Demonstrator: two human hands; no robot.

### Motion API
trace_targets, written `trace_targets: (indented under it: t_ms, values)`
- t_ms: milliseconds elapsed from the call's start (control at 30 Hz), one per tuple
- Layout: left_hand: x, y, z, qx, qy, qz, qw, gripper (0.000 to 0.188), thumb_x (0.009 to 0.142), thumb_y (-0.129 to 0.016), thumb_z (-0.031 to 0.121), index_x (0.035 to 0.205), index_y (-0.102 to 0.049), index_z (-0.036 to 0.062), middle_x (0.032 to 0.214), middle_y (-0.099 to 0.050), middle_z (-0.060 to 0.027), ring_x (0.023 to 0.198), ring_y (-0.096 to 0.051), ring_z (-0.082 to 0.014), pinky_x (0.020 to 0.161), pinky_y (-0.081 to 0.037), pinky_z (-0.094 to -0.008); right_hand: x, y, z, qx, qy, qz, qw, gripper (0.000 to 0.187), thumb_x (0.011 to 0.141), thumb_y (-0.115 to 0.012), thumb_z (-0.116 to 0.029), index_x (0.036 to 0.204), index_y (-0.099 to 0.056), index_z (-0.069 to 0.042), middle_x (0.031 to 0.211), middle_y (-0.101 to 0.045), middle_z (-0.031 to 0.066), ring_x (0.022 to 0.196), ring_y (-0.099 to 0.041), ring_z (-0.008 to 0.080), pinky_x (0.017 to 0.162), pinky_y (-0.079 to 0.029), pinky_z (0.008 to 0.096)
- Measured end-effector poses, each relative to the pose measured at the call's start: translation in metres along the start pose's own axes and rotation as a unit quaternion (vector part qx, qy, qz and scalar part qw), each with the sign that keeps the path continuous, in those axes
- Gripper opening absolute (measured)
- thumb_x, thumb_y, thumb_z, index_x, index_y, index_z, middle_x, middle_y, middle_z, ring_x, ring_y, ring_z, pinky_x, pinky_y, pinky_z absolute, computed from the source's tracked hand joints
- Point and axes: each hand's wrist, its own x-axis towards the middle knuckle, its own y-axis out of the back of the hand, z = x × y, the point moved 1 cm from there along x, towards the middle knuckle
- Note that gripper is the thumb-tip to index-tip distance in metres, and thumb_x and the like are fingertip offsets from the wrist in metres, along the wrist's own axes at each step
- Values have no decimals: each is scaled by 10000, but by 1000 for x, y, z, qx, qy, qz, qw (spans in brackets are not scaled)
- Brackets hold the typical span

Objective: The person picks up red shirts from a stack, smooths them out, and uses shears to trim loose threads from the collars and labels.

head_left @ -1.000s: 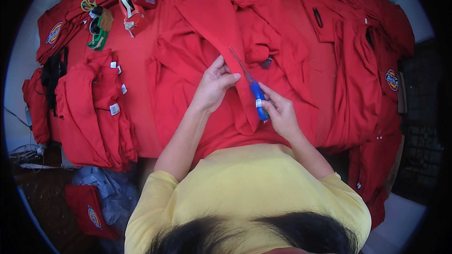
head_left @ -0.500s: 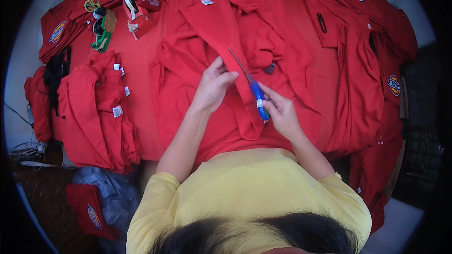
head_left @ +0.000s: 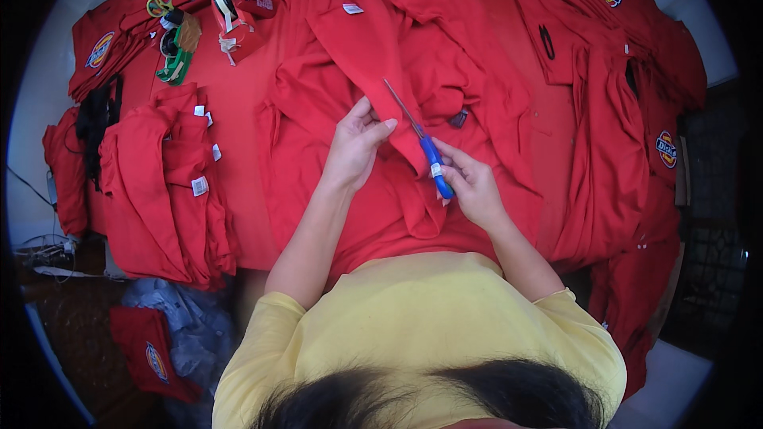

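A red garment (head_left: 350,32) lies spread and rumpled in front of me, with one long narrow part running toward me. My left hand (head_left: 355,143) is at the left edge of that part, thumb on top and fingers curled at the edge, gripping the cloth. In my right hand (head_left: 470,184) is a pair of blue-handled scissors (head_left: 435,165), seen nearly edge-on. Their slim metal blades lie close together and point away to the upper left, over the cloth. A small white label (head_left: 353,9) shows on the garment's far part.
Folded red garments (head_left: 151,191) with white tags are stacked at left. A green tape dispenser (head_left: 176,56), yellow-handled scissors (head_left: 160,3) and a red tape dispenser (head_left: 236,32) stand at far left. More red garments (head_left: 608,159) lie at right, with a small black tool (head_left: 546,42) on them.
The hands and scissors hold almost the same pose over the cloth. The view has shifted very slightly; nothing has been let go or picked up.
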Motion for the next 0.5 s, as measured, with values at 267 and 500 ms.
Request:
trace_targets:
  t_ms: [267, 500]
  values:
    - [10, 38, -47, 85, 49, 50, 994, 393, 826, -586, -15, 1200, -478, 37, 885, -582, -17, 750, -575, -76, 666, -467, -208, 35, 61, -27, 180, 90, 65, 977, 355, 939, -463, -116, 1268, -464, 16, 888, -622, 163, 602, -623, 188, 550, -540, 288]
    - [8, 30, -40, 87, 52, 45, 994, 327, 821, -605, -4, 1116, -470, 42, 790, -531, 19, 737, -533, -65, 686, -463, -217, 131, 238, -6, -473, -31, 340, 812, 288, 920, -475, -173, 1099, -581, 28, 878, -657, 189, 742, -671, 275, 644, -533, 399]
